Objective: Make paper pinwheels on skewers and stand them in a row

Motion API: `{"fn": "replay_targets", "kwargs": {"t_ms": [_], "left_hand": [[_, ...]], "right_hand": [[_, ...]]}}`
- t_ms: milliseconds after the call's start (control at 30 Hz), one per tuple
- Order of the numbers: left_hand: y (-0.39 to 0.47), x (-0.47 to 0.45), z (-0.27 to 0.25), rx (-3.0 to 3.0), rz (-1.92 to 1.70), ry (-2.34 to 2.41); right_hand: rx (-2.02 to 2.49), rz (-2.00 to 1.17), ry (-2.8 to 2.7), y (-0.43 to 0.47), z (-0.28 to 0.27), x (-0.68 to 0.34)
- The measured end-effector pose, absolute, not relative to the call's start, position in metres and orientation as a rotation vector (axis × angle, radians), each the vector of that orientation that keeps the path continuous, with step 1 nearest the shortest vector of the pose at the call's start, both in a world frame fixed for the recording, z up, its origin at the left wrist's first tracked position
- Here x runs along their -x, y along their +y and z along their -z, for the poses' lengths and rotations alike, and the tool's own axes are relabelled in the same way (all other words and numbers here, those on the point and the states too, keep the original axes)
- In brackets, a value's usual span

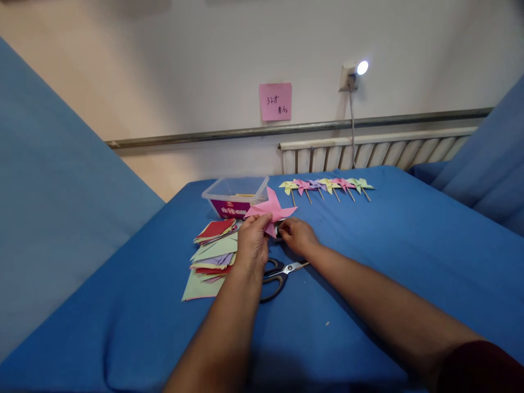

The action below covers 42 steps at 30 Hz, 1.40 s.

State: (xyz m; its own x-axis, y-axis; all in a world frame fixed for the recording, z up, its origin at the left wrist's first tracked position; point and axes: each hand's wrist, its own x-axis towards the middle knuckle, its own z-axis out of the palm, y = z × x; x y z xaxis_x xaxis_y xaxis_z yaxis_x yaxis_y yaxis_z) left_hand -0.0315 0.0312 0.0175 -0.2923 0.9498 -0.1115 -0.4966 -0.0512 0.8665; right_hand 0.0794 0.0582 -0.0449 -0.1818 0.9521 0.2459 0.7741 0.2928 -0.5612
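Plastic tub (223,199): see-through, open-topped, standing at the back left of the blue-covered worktop (401,245), partly screened at its right end by the pink pinwheel.
Inside the tub: thin yellowish sticks (244,195), lying crosswise; cannot make out more.
Dark shallow object (279,238): mostly hidden between both hands; cannot tell its full shape or contents.
Tub label (223,209): purple-magenta, printed with large white Chinese characters under a small emblem; too blurred to read surely.
Pink note (275,102): stuck to the wall above the metal pipe (229,135); handwritten with "32" and further marks, hard to read.
Pink pinwheel (271,207): raised above the worktop, in front of the tub.
Left hand (254,236): grasping the pink pinwheel between thumb and fingers.
Right hand (299,234): fingers bent together beside the dark object, just right of the pinwheel; cannot tell whether gripping anything.
Finished pinwheels (328,186): lying in a row at the back; yellow, pink, purple, yellow, pink, green, each on a stick.
Paper stacks (215,254): red, pale green, purple and yellow, layered left of the left hand, partly covered by it.
Scissors (282,270): dark-handled, lying below both hands, with handles partly behind the left forearm.
Wall socket (346,78): carrying a bright light and a cable, above the radiator (376,150).
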Motion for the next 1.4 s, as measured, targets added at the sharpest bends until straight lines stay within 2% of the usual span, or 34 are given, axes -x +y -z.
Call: {"fn": "replay_targets", "kwargs": {"t_ms": [200, 300, 533, 1400], "left_hand": [[0.032, 0.030, -0.015, -0.642, -1.590, 1.016], [0.031, 0.028, -0.012, -0.654, -1.554, 1.022], [0.024, 0.017, -0.006, -0.762, -1.462, 1.029], [0.028, 0.014, -0.001, -0.824, -1.437, 1.064]], "right_hand": [[1.482, -0.536, -1.865, 0.053, 0.045, -0.095], [1.499, -0.577, -1.967, 0.038, 0.047, -0.119], [1.454, -0.393, -2.325, 0.012, 0.058, -0.162], [1.433, -0.468, -2.293, 0.022, 0.054, -0.164]]}}
